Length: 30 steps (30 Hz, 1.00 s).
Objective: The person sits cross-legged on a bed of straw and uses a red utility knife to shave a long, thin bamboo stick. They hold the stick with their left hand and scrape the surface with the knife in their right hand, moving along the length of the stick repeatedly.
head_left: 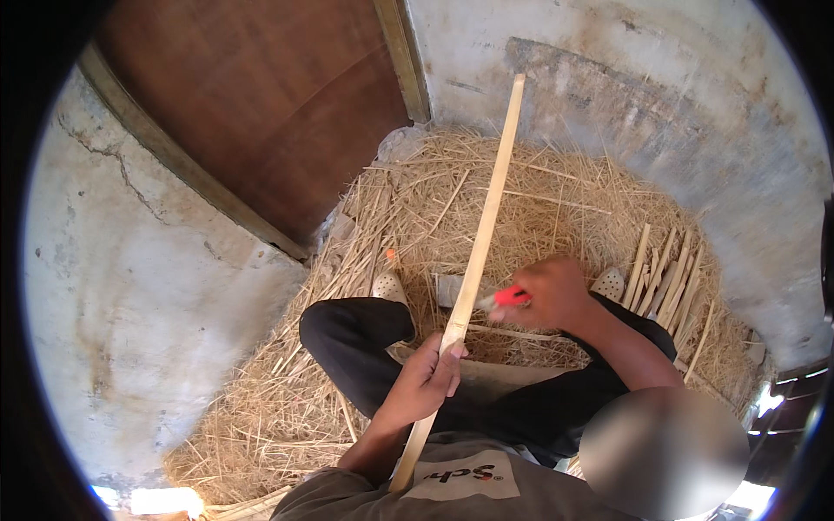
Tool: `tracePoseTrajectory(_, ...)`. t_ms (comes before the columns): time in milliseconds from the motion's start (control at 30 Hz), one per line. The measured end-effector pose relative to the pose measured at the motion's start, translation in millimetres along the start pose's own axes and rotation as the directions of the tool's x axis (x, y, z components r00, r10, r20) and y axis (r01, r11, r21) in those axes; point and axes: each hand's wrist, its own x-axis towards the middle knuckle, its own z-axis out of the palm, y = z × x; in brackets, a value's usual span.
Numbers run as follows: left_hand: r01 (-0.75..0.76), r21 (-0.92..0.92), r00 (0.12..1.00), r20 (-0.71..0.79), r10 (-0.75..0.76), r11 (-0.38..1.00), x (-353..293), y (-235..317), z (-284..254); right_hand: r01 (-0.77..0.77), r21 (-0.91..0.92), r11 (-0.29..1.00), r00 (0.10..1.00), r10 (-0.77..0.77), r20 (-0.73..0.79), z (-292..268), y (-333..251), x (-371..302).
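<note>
A long pale strip of bamboo or wood (491, 208) slants from my chest up and away, its far end near the back wall. My left hand (421, 378) is closed around its lower part, just below a node-like mark. On the strip's right side, my right hand (552, 291) is closed on a red-handled knife (512, 295). The knife's greyish blade points left at the strip's edge; whether it touches cannot be made out. Behind the strip, low between my feet, a grey block (449, 291) shows in part.
Shavings and thin slivers (556, 191) cover the floor. Several split sticks (665, 273) stand on the right, beside a pale clog (608, 283); another clog (389, 286) is at left. A brown door (261, 95) and stained walls (695, 130) enclose the spot.
</note>
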Motion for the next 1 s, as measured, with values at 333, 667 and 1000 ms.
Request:
tracePoseTrajectory(333,0.02,-0.042,1.0,-0.01,-0.02,0.999,-10,3,10,0.044,-0.097,0.994,0.996,-0.051,-0.068,6,-13,8)
tracePoseTrajectory(667,0.038,0.009,0.999,0.023,-0.038,0.999,-11,1,8,-0.117,-0.058,0.991,0.967,0.1,-0.235,18,38,23)
tracePoseTrajectory(1000,0.039,0.076,0.989,0.142,-0.05,0.996,-28,0,7,-0.493,-0.176,0.852,0.862,0.452,-0.228,-16,118,44)
